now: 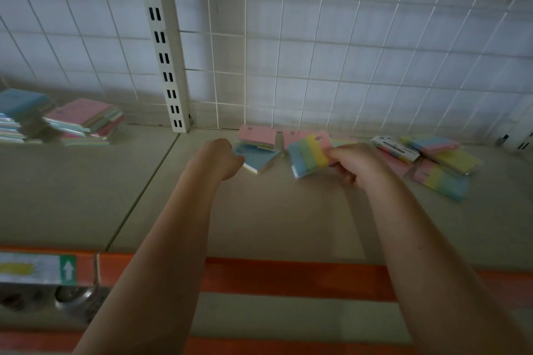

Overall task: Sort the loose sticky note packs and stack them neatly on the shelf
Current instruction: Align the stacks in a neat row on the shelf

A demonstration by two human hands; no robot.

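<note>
My right hand (356,163) grips a striped sticky note pack (307,154) of blue, green, yellow and pink, held just above the shelf (274,216). My left hand (220,157) is closed at the left edge of a blue-topped pack (258,157) lying on the shelf; the fingers are hidden, so the grip is unclear. A pink-topped pack (256,134) lies behind the blue one. To the right, several loose packs (438,164) lie in a jumble, one with a white label.
Two piles of packs (83,121) stand on the neighbouring shelf section at the left. A wire grid back wall (317,52) and a slotted upright (164,52) close the rear. An orange shelf edge (288,271) with a price label (34,268) runs along the front.
</note>
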